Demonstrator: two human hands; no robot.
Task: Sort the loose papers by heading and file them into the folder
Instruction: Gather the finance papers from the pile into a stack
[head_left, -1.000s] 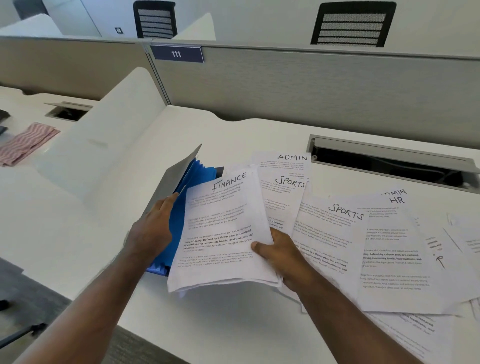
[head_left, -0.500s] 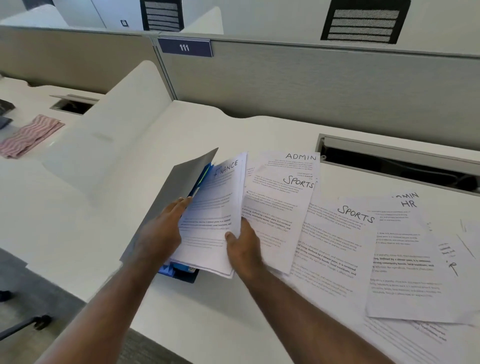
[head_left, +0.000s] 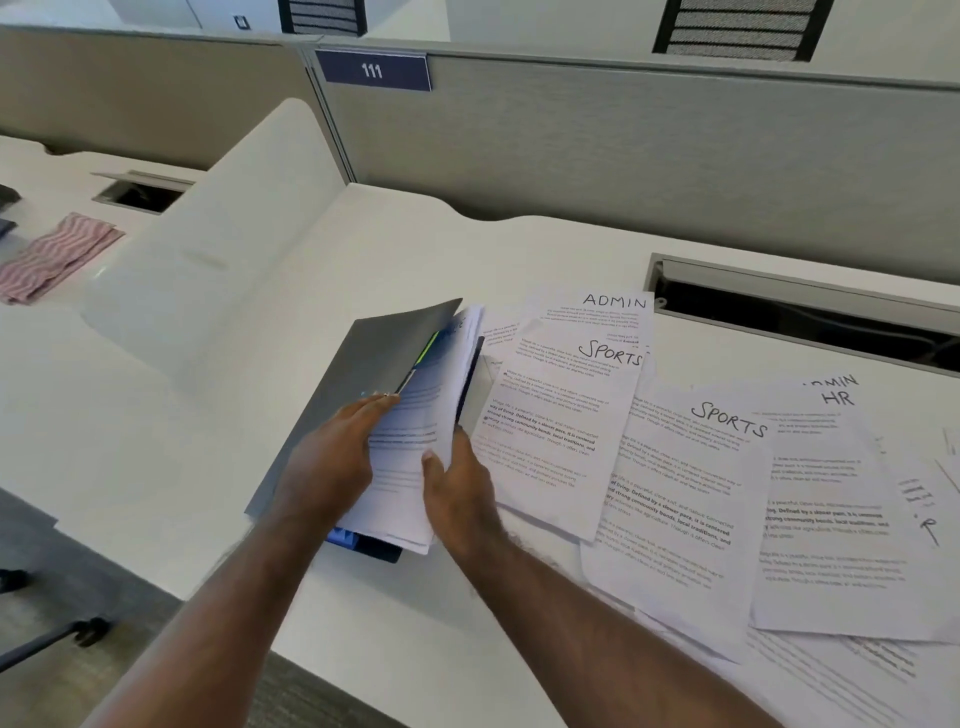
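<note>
A smooth white desk (head_left: 363, 270) with a wavy back edge fills the view, fenced by grey fabric partitions (head_left: 623, 156) bearing a dark plate numbered 111 (head_left: 372, 70). A curved white divider (head_left: 223, 239) separates the neighbouring desk, where a pink striped cloth (head_left: 57, 254) lies. A cable tray slot (head_left: 810, 306) opens at right. Loose papers (head_left: 691, 467) overlap right of centre, hand-lettered ADMIN, SPORTS and HR above printed text.

The grey folder (head_left: 363, 374), with blue pockets inside, lies near the front edge. The left hand (head_left: 332, 457) rests with extended fingers against its raised cover and the sheets; the right hand (head_left: 457, 493) pinches a thin stack of papers (head_left: 415, 447) partly tucked into the folder, thumb on top.
</note>
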